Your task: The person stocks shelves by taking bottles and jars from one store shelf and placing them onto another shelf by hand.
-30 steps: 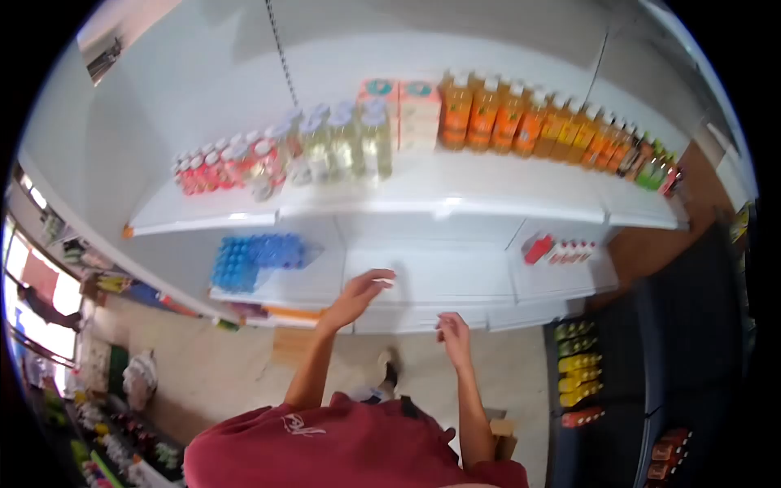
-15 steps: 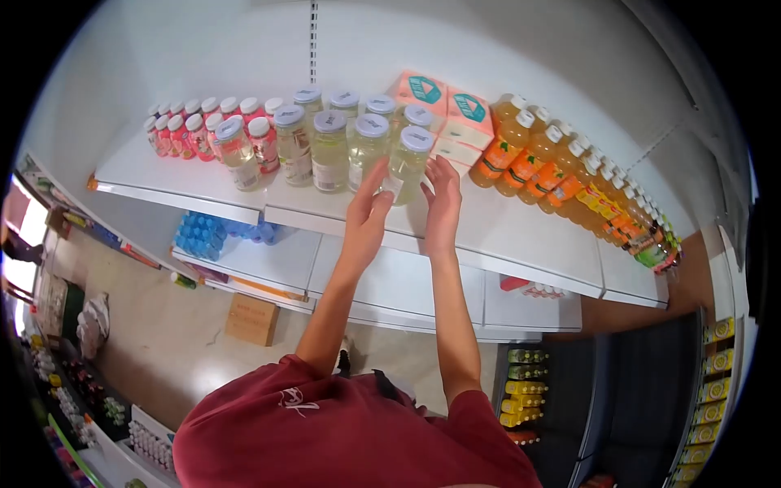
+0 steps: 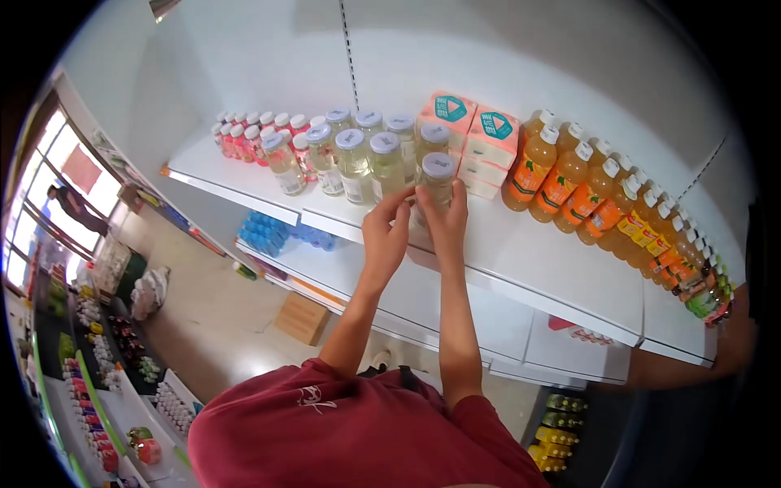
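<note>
My left hand [image 3: 386, 237] and my right hand [image 3: 444, 224] close around the nearest glass jar [image 3: 438, 179], which has a pale lid and clear yellowish contents. The jar stands at the right end of two rows of similar jars [image 3: 353, 167] on the upper white shelf [image 3: 521, 259]. Fingers of both hands cover its lower part. Just behind and to the right of it are stacked pink and white tissue packs [image 3: 491, 137]. Orange drink bottles [image 3: 530, 169] stand further right.
Small pink bottles [image 3: 244, 142] stand at the shelf's left. Below are blue bottle packs [image 3: 263, 234] on the lower shelf, a cardboard box [image 3: 302, 318] on the floor, and yellow packs [image 3: 556, 443]. A person [image 3: 77, 209] is by the far-left window.
Both hands have risen from low in front of the shelves to the upper shelf, then come together at the nearest jar. The view has turned, shifting the shelf goods rightward.
</note>
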Available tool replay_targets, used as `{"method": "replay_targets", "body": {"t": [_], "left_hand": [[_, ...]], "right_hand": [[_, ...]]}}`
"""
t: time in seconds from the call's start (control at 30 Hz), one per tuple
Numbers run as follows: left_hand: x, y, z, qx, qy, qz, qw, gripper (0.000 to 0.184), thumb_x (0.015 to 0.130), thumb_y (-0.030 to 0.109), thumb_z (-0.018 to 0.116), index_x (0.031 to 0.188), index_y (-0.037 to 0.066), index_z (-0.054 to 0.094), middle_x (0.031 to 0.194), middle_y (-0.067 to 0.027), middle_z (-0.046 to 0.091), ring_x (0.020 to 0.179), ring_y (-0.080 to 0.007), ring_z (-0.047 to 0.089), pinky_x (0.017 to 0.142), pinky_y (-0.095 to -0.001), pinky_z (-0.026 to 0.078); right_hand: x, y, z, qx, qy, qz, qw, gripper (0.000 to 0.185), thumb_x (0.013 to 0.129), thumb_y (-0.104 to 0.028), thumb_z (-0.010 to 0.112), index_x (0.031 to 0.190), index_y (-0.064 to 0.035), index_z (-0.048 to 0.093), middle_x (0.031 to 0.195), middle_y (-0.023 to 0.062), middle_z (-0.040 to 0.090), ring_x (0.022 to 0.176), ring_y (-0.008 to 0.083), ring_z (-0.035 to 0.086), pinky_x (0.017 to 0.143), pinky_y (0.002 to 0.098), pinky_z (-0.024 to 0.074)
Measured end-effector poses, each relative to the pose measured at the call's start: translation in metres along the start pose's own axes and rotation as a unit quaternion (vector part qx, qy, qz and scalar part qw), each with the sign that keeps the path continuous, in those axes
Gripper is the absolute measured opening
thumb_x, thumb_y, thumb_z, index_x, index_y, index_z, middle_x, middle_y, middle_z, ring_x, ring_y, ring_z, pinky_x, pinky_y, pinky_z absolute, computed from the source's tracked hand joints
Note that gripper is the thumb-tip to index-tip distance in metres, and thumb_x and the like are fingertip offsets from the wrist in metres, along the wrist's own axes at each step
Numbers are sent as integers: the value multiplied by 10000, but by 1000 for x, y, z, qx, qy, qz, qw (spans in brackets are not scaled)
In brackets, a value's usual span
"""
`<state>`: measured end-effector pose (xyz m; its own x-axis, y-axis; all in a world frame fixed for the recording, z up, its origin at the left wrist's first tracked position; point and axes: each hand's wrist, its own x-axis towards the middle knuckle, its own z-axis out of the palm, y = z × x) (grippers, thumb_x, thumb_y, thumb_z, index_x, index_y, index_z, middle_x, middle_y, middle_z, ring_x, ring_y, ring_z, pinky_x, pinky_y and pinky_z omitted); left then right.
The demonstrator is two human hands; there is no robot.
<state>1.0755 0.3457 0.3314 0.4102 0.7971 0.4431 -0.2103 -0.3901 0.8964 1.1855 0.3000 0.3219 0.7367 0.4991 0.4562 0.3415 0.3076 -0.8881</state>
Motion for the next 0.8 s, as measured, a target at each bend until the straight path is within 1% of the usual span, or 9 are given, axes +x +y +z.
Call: {"method": "replay_targets", "body": {"t": [0.1, 0.2, 0.3, 0.33, 0.53, 0.7, 0.73, 0.77, 0.8], "left_hand": [[-2, -2, 13, 65, 5, -7, 998, 296, 977, 85, 547, 1214, -29, 682, 1131, -179, 731, 1040, -234, 707, 904, -335, 526], [3, -16, 31, 41, 22, 115, 992, 371, 1041, 198, 480, 1271, -50, 632, 1195, -201, 696, 1074, -256, 681, 921, -340, 511], [-2, -16, 49, -78, -18, 30, 996, 515, 1088, 332, 344, 1330, -65, 565, 1212, -227, 667, 1091, -276, 659, 938, -359, 500], [-6, -15, 55, -23, -11, 61, 998, 644, 1088, 446, 238, 1352, -62, 532, 1167, -226, 673, 1091, -276, 650, 941, -373, 495], [-39, 8, 57, -30, -60, 39, 997, 751, 1056, 571, 249, 1327, -65, 544, 1195, -195, 676, 1110, -256, 643, 953, -362, 487], [-78, 49, 57, -57, -42, 124, 990, 914, 985, 725, 253, 1315, -70, 563, 1264, -202, 652, 1124, -252, 646, 969, -350, 485], [-85, 50, 55, -38, -39, 135, 989, 934, 973, 742, 257, 1311, -70, 569, 1268, -204, 650, 1128, -261, 646, 970, -349, 485], [-91, 48, 52, -19, -36, 147, 988, 953, 961, 760, 260, 1306, -70, 575, 1272, -206, 647, 1133, -269, 645, 970, -349, 485], [-100, 45, 46, -16, -30, 151, 988, 802, 957, 635, 365, 1287, -70, 560, 1259, -237, 641, 1095, -293, 658, 942, -366, 507]], "right_hand": [[-11, -9, -9, 159, -40, 77, 983, 605, 869, -328, 786, 1278, 8, 491, 1184, 125, 623, 1086, 216, 600, 919, 359, 479], [-12, 1, -17, 170, -60, 24, 983, 617, 888, -328, 767, 1315, -13, 453, 1207, 111, 629, 1101, 193, 598, 928, 348, 487], [-21, 3, -26, 181, -83, 10, 980, 602, 892, -338, 759, 1308, -23, 460, 1199, 114, 628, 1098, 196, 599, 942, 350, 484], [-24, 4, -29, 181, -72, 7, 981, 609, 888, -350, 761, 1307, -23, 463, 1196, 114, 628, 1097, 197, 600, 942, 350, 485], [-53, -18, -51, 200, -79, 13, 977, 765, 827, -522, 781, 1312, -17, 474, 1187, 89, 597, 1090, 179, 584, 939, 343, 478], [-87, -51, -68, 231, -83, 7, 969, 857, 762, -652, 772, 1276, -27, 489, 1139, 33, 555, 1057, 141, 546, 919, 317, 457], [-95, -48, -71, 234, -75, 0, 969, 913, 751, -673, 781, 1287, 8, 498, 1156, 100, 613, 1064, 191, 601, 930, 348, 487], [-103, -47, -71, 228, -76, 15, 971, 917, 743, -691, 768, 1271, 9, 500, 1145, 88, 592, 1060, 182, 582, 920, 341, 475], [-112, -51, -71, 222, -79, 31, 971, 921, 736, -709, 754, 1254, 10, 502, 1134, 76, 570, 1055, 173, 563, 910, 334, 462]]}}
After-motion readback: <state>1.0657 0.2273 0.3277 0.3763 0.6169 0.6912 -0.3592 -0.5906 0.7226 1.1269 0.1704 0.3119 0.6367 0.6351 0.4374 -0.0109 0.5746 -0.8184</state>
